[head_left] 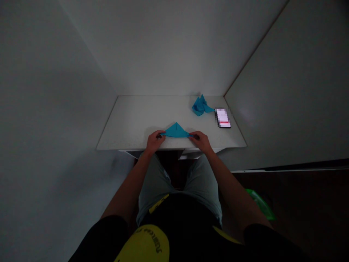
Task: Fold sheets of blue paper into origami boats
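A piece of folded blue paper point(176, 131) stretches between my two hands just above the front part of the white table. Its middle rises to a point, with a short dark line on it, and its ends narrow to both sides. My left hand point(156, 140) pinches the left end between thumb and fingers. The right end is gripped the same way by my right hand point(201, 141). Farther back, to the right, lies a second folded blue paper shape point(200, 106) with several pointed flaps.
The white table point(131, 120) is set between walls at the left, back and right. A phone point(223, 118) with a lit, blurred screen lies near its right edge. Something bright green point(260, 204) is on the dark floor at the lower right.
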A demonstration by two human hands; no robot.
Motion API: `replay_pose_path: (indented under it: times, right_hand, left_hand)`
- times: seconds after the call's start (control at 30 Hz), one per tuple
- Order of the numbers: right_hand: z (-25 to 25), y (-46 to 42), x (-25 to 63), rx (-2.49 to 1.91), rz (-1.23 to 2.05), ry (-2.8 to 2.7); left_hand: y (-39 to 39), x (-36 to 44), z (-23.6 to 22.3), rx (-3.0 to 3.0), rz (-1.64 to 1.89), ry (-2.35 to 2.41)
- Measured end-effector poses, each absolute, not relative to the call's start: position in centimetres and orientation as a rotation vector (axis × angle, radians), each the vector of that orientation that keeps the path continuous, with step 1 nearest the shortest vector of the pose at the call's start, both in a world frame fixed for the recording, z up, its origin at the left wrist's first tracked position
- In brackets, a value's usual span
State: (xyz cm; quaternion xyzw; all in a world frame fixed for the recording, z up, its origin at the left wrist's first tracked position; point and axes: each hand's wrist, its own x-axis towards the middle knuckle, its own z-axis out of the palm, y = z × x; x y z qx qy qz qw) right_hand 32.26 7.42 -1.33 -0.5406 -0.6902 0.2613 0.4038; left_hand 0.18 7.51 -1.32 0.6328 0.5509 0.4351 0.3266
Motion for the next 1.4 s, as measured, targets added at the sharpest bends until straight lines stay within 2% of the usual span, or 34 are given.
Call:
replay_pose_path:
  times: [0.2,0.5,0.77,1.07,1.27,1.4]
  right_hand:
    - [-1.3,7.2,32.1,-1.352,0.677,-1.753]
    - [-0.6,7.0,29.9,-1.356,0.747,-1.623]
    - [1.6,7.8,25.6,-1.225,0.458,-1.856]
    - [1.6,7.4,25.5,-1.189,0.196,-2.432]
    - [0.3,6.7,27.6,-1.328,0.182,-2.299]
    - [-0.2,6.4,29.1,-1.325,0.217,-2.229]
  left_hand:
    - [7.7,0.9,-1.2,1.724,1.341,1.583]
    - [7.2,0.8,-1.0,1.696,1.177,1.568]
    - [7.0,1.0,-0.6,1.963,0.967,1.448]
    - [7.1,0.7,-1.1,1.94,1.012,1.377]
    - [6.6,1.2,-0.1,2.194,0.886,1.625]
    - [6.3,1.3,0.0,2.241,0.919,1.551]
